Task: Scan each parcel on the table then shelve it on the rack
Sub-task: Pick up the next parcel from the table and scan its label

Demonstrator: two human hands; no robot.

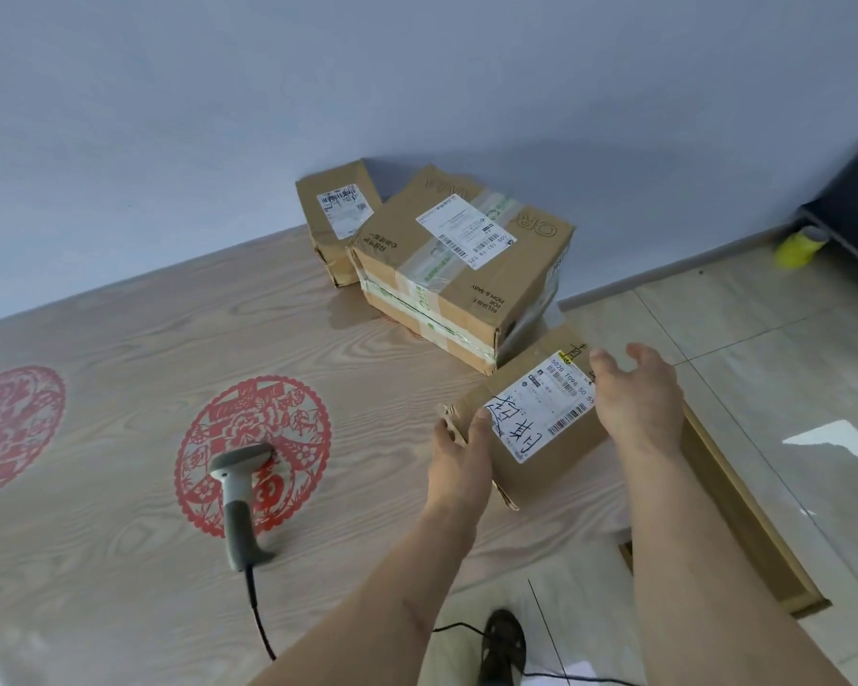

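Wood-grain table (120, 349) is lying under a grey wall. Left hand (459, 453) is pinching the near corner of a taped cardboard parcel (541, 418) at the table's right edge; right hand (635, 393) is resting spread-fingered on its far side. Grey scanner (239, 492) is lying nearby.
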